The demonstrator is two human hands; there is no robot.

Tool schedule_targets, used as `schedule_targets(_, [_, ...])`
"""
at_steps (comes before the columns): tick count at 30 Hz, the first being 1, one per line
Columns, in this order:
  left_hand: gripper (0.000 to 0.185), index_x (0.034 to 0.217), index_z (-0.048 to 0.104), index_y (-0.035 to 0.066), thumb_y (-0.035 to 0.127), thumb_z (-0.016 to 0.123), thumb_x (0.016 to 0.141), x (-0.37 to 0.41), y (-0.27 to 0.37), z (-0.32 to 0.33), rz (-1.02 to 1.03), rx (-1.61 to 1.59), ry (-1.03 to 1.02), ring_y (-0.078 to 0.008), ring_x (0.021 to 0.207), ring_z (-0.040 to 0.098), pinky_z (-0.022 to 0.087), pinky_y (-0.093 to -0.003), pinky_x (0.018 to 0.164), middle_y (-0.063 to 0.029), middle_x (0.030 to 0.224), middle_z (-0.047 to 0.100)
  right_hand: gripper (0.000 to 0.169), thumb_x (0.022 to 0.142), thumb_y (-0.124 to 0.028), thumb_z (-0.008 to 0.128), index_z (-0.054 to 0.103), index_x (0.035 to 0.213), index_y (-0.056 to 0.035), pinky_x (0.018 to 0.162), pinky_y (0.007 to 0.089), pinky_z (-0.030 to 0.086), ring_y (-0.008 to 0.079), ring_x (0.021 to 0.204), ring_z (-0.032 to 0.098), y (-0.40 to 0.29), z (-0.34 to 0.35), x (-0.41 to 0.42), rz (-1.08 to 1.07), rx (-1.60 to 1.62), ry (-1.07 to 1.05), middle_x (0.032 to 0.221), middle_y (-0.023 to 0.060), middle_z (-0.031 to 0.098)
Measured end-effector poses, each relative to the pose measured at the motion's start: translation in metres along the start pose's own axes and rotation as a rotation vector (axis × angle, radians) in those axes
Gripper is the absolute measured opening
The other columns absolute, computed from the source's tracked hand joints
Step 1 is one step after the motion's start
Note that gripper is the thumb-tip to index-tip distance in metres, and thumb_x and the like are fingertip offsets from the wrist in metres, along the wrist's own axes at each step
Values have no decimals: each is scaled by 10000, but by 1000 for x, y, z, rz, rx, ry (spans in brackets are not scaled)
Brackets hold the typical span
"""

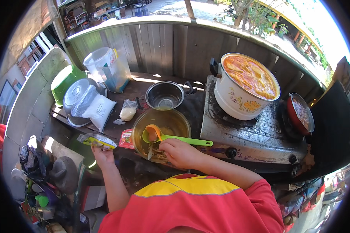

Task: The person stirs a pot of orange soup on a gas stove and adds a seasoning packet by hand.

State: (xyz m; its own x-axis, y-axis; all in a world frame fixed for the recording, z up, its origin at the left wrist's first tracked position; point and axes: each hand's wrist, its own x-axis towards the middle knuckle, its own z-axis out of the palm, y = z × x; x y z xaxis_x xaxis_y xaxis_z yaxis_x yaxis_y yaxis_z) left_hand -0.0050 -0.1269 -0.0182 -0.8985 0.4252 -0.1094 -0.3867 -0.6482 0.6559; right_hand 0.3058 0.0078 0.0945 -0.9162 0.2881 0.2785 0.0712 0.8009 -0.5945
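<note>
My left hand (103, 156) holds up a small yellow and clear plastic packet (99, 141), left of a large metal bowl (178, 122). Over the bowl, my right hand (178, 153) pinches the handle of an orange plastic spoon (153, 129). A green ladle (192, 141) lies across the bowl, its head beneath the orange spoon. A metal spoon (150, 152) leans in the bowl beside some brownish food. Against the bowl's left side is a red sachet (126, 139). An empty dark pot (165, 96) stands just behind.
On the gas stove (221, 137) at right are a white enamel pot (236, 102) of orange-red soup and a red pan (297, 116). Bags of white contents (100, 109), an upturned metal pot (75, 91), a green basin (65, 78) and clear containers (113, 72) stand back left.
</note>
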Motion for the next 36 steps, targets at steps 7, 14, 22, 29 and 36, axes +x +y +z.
schedule_targets(7, [233, 981, 565, 92, 288, 498, 873, -4, 18, -28, -146, -95, 37, -203, 819, 590, 498, -369, 653, -65, 939, 609, 227, 785, -116, 570, 509, 981, -18, 845, 373, 424, 302, 994, 496, 7, -3, -17, -215, -138, -39, 1168, 158, 474])
schedule_targets(14, [293, 996, 553, 29, 289, 493, 874, -5, 9, -20, -177, -276, -108, -231, 868, 577, 485, -374, 798, -107, 948, 586, 254, 787, -109, 586, 526, 1019, -22, 842, 364, 439, 303, 1020, 496, 9, -1, -31, -279, -83, 120, 1172, 159, 479])
schedule_targets(22, [424, 1191, 468, 90, 237, 610, 820, -39, 27, 33, -296, -532, 125, -263, 1108, 494, 366, -484, 958, -107, 1235, 481, 159, 857, -23, 493, 538, 1008, -3, 811, 284, 469, 220, 963, 568, -6, -34, -43, 84, 413, 578, 1127, 144, 512])
schedule_targets(29, [402, 1204, 460, 92, 153, 597, 831, -68, 32, 142, -339, -423, -386, -286, 1113, 493, 376, -489, 955, -89, 1191, 518, 135, 891, -51, 450, 520, 983, 19, 774, 237, 467, 125, 844, 581, -36, -117, -67, 61, 708, 818, 1097, 131, 523])
schedule_targets(36, [386, 1133, 485, 81, 171, 651, 797, -101, 0, 292, -378, -18, -665, -228, 971, 585, 553, -307, 692, -76, 1045, 588, 153, 916, -104, 438, 533, 962, 7, 729, 214, 480, 105, 798, 594, -52, -208, -92, 36, 494, 1030, 1036, 110, 564])
